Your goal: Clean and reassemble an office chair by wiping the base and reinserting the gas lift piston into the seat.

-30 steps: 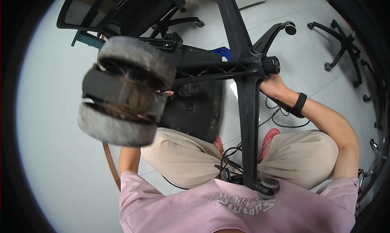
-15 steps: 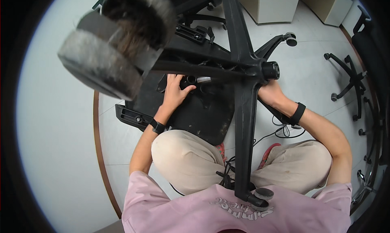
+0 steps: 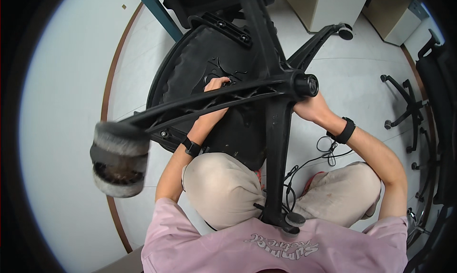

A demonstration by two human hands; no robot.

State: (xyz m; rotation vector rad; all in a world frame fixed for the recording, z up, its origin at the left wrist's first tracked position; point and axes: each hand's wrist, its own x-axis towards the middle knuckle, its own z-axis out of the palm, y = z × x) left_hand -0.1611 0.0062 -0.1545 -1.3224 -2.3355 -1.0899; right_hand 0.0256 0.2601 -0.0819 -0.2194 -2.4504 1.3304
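A black five-star chair base (image 3: 278, 144) with casters is tipped up in front of me, its hub end facing me. My right hand (image 3: 313, 107) is closed around the back of the hub, most of its fingers hidden. Beyond lies an upturned black chair seat (image 3: 185, 65), its underside showing. My left hand (image 3: 216, 84) reaches to the seat mechanism (image 3: 209, 76) in the seat's middle, fingers curled against it. One leg of the base crosses in front of this hand and hides its thumb. A dusty, hair-clogged caster (image 3: 120, 158) hangs at the left.
A black cable (image 3: 328, 151) lies coiled on the floor beside my right knee. Other office chairs (image 3: 409, 101) stand along the right. Pale cabinets (image 3: 333, 8) are at the back, and a white wall panel (image 3: 62, 130) runs along the left. A teal post (image 3: 154, 13) rises behind the seat.
The base has turned, bringing its left caster down and away from my view, while the hub moved slightly left. My left fingers have drawn together at the mechanism; more of the seat shows.
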